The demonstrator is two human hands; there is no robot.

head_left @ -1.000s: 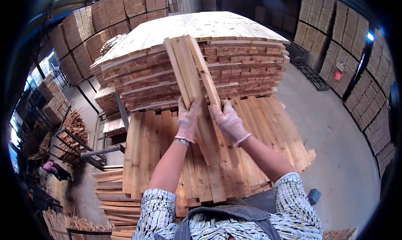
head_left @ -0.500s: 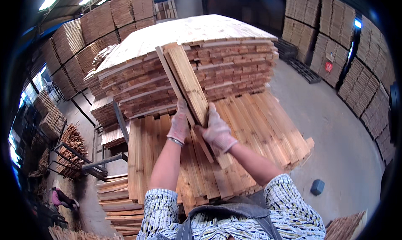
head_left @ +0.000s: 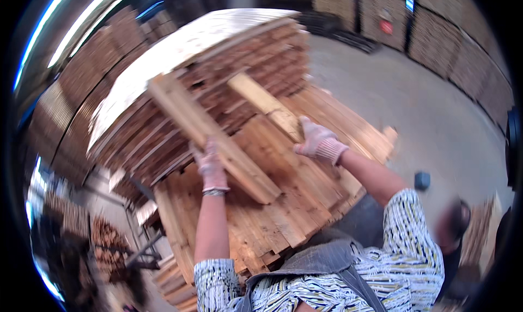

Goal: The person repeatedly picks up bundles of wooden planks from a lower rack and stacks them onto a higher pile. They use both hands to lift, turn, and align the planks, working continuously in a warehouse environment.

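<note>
- Left hand point(head_left: 210, 167), gloved: closed around my long plank bundle point(head_left: 210, 138).
- Right hand point(head_left: 317, 139), gloved: gripping the end of a lighter plank point(head_left: 264, 102) over the stack point(head_left: 305, 187).

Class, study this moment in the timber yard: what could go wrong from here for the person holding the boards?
1. The left hand grips a long bundle of boards near one end only; it could tip or slide apart.
2. The right hand holds a separate plank over the low stack; dropped, it could hit fingers.
3. Motion blur suggests fast handling, making the grip less sure.
</note>
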